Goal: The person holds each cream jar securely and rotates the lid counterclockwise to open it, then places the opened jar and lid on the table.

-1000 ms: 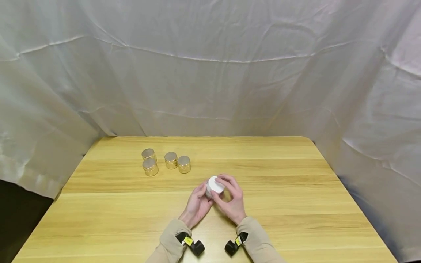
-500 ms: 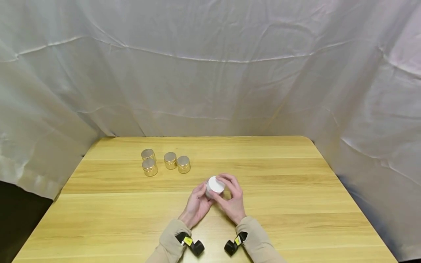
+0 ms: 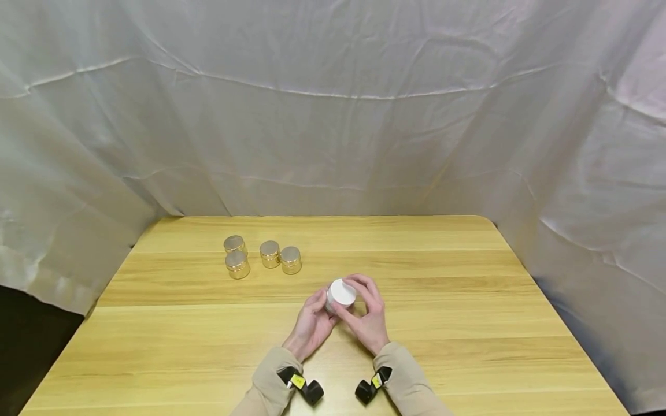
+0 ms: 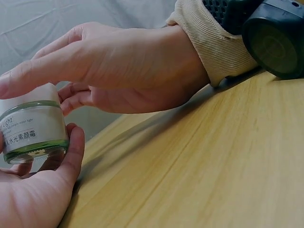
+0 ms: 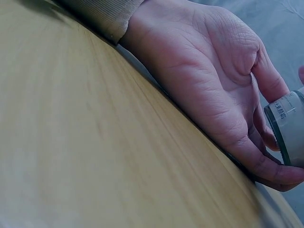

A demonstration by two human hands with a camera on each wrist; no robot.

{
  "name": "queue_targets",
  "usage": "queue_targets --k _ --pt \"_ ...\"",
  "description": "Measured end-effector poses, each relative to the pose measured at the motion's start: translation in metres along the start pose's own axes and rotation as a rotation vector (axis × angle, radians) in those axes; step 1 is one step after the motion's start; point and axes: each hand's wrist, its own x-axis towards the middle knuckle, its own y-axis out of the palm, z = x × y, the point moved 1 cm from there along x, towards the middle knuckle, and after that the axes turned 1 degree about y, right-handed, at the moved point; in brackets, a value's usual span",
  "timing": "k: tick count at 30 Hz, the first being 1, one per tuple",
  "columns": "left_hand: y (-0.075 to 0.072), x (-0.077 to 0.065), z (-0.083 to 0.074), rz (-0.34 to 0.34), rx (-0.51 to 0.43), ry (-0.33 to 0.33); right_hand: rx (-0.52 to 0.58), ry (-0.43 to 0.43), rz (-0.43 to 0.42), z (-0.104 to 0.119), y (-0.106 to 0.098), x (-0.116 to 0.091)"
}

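R hand [image 3: 372, 328] shifted sl. on lid [image 3: 342, 291]; L hand [image 3: 309, 329] still grips jar [image 4: 35, 127].

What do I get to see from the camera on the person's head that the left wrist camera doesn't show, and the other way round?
Only the head view shows the four gold-coloured jars and the left sleeve.

Only the left wrist view shows the print on the label clearly, including the word "Light", and the jar's greenish base.

Both show the left hand holding the white-topped jar from below, the right hand around its top, the wooden table and the pale curtain.
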Motion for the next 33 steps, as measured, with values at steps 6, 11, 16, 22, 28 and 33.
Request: queue_targets --k 6,11,16,22,28,33 --pt "0.000 0.000 0.001 -0.006 -0.009 0.013 0.089 -0.024 0.024 0.018 -0.002 0.006" --pt "-0.001 -0.001 0.001 -0.001 -0.019 0.019 0.111 -0.020 0.055 0.021 -0.002 0.006" --pt "-0.001 0.000 0.002 -0.006 -0.027 0.014 0.039 -0.003 0.039 0.021 -0.002 0.006" --pt "-0.002 0.000 0.002 0.001 -0.007 0.011 0.040 0.001 0.035 0.022 -0.003 0.007" --pt "-0.002 0.000 0.002 0.013 -0.009 0.025 0.067 -0.022 0.072 0.017 -0.002 0.006" --pt "-0.001 -0.001 0.002 0.011 -0.005 0.014 0.032 -0.005 0.040 -0.001 0.000 -0.001"
